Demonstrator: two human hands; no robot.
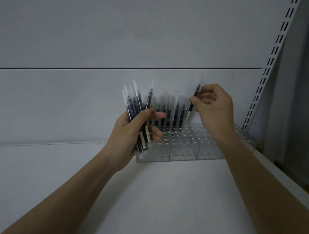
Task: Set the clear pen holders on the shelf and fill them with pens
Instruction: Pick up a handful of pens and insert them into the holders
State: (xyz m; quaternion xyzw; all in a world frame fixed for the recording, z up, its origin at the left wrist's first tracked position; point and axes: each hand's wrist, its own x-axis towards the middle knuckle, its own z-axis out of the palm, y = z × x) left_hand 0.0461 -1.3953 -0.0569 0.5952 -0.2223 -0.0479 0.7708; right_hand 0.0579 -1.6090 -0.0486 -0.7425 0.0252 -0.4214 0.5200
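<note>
In the head view, the clear pen holders (183, 149) stand in a row on the white shelf (153, 195), a little right of the middle of the frame, close to the back panel (79, 105). Their tops have many round holes. A group of pens in the holders (169, 114) stands upright at the back of the left part; the holes in front and to the right look empty.

The left hand (133, 135), in the centre of the frame, grips a bundle of pens (138, 115) with curled fingers and thumb. The bundle points up and its lower ends come out below the palm. This hand and bundle cover the left end of the holders.

The right hand (213, 106), right of centre, pinches a single pen (193, 103) between thumb and fingertips, tilted, above the holders. Its forearm crosses in front of the right end of the row.

A slotted upright rail (271, 60) runs diagonally at the upper right of the frame.
</note>
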